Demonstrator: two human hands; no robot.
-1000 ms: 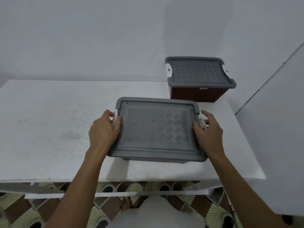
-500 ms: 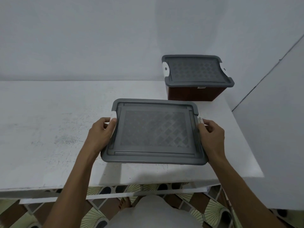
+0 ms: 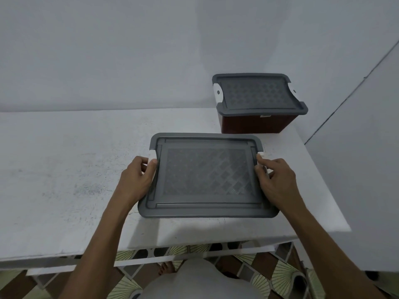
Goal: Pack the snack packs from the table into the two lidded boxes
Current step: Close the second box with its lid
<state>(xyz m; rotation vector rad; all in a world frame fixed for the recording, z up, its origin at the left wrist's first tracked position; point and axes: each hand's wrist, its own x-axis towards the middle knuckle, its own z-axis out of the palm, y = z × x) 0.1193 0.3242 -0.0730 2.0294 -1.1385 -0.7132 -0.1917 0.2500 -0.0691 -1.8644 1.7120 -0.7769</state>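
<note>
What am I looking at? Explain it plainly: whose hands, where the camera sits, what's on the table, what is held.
There is no machine here. These are a person's two bare hands, seen from one camera worn on the head, looking forward and down. On the white table stand two boxes with grey lids. The far box, brown-sided, sits closed at the back right, untouched. The left hand and right hand grip the short ends of the near box, one at each end. No snack packs show on the table.
</note>
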